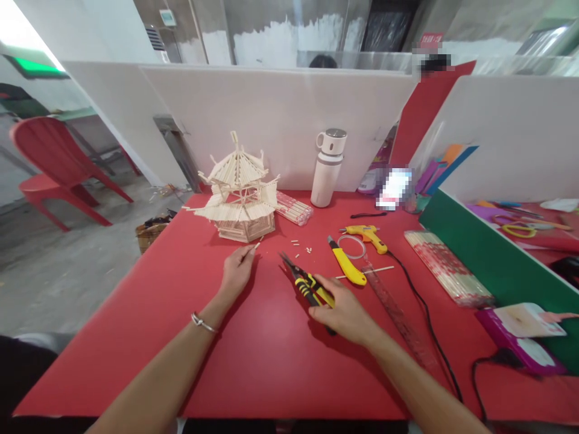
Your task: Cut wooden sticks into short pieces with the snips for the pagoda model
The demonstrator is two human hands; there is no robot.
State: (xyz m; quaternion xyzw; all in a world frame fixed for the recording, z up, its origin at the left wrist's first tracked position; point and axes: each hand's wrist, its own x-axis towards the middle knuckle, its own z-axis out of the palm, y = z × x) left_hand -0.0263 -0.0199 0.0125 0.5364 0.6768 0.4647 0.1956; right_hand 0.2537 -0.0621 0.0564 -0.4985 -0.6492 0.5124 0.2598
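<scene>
My left hand (236, 270) pinches a short wooden stick (255, 246) just in front of a small pagoda model (239, 193) built from wooden sticks on the red table (253, 355). A bracelet circles that wrist. To the right, my right hand (340, 308) grips yellow-and-black cutting pliers (304, 281), their jaws pointing up-left towards the stick. Small cut stick bits (302, 245) lie scattered between the model and the pliers.
A white flask (329, 167) stands at the back. A yellow utility knife (346, 260), tape roll (351, 246), yellow glue gun (367, 235) with black cord, ruler (398, 316) and bundles of sticks (447, 268) lie on the right. White partitions enclose the desk; a red chair (54, 169) stands left.
</scene>
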